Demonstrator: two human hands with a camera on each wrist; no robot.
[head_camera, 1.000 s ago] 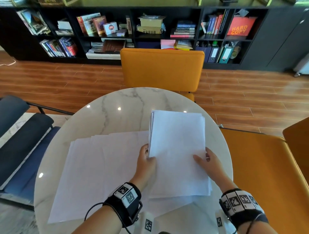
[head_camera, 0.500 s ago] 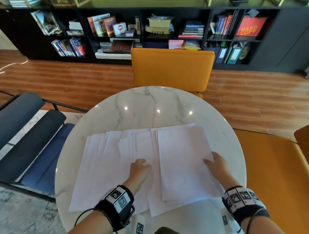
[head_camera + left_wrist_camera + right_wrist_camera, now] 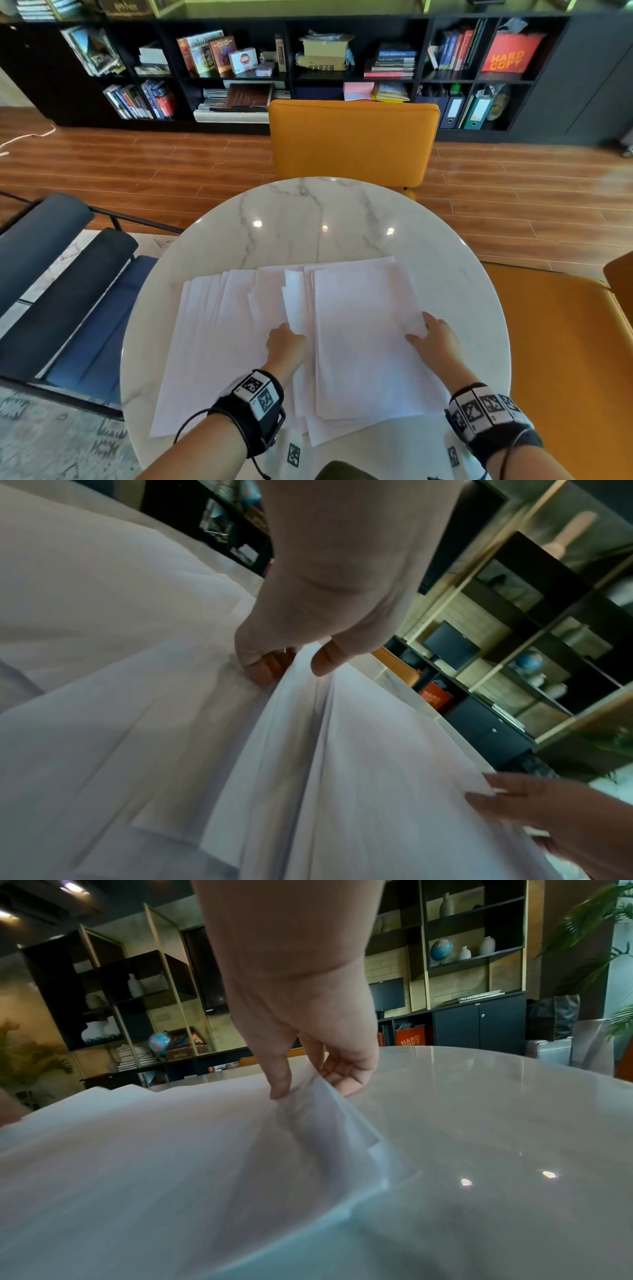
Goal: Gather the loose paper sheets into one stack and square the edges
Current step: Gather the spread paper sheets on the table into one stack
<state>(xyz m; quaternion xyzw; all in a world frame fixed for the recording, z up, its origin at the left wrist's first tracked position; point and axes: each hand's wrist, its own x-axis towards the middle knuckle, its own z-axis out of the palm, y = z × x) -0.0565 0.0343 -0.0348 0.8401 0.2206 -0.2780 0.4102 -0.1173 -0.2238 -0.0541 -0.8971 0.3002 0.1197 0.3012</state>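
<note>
Round marble worktop (image 3: 342,212). Paper sheets (image 3: 219,342) fanned across near half, overlapping, edges unaligned; neater stack (image 3: 363,342) at right on top. Left hand (image 3: 286,346) fingers curled, pinching sheet edge at fan's middle. Right hand (image 3: 433,344) pinching stack's right edge, thumb on top. Orange chair (image 3: 352,140) beyond far rim; bookshelf (image 3: 308,68) behind; blue chair (image 3: 51,274) left.

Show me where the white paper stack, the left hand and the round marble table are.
white paper stack (image 3: 366,346): head view, bare top sheet.
left hand (image 3: 286,346): head view, back of hand.
round marble table (image 3: 308,219): head view, bare far surface.
</note>
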